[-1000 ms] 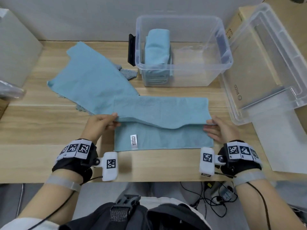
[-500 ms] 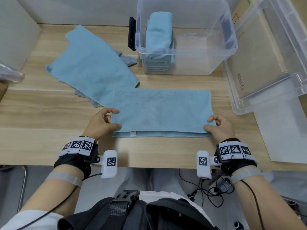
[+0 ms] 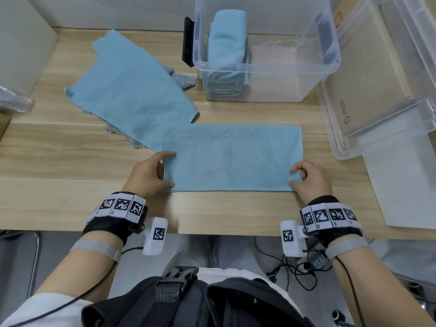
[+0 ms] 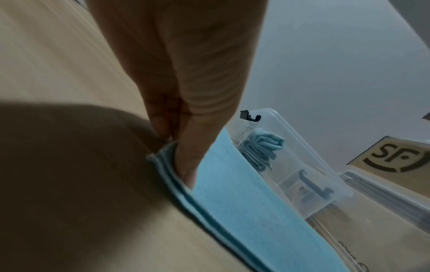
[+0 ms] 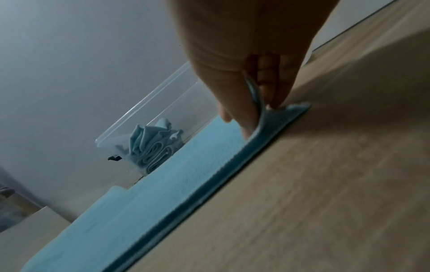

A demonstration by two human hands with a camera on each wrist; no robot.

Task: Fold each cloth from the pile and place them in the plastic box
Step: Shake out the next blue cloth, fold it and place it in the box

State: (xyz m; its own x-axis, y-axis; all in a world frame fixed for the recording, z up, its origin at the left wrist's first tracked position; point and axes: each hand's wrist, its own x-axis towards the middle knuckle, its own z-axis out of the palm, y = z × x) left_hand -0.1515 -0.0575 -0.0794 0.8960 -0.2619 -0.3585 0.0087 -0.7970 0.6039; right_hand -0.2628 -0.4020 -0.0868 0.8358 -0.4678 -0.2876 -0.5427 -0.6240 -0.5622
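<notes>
Both hands, left hand (image 3: pixel 151 172) and right hand (image 3: pixel 310 179), pinched the near corners of the half-folded cloth (image 3: pixel 232 158) lying flat on the table (image 3: pixel 70 204) before the plastic box (image 3: pixel 266 67); the next fold probably needed edges kept aligned.

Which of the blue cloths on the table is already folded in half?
The folded cloth between both hands; its doubled edges show at the near side. The spread cloth behind it lies open in one layer.
</notes>
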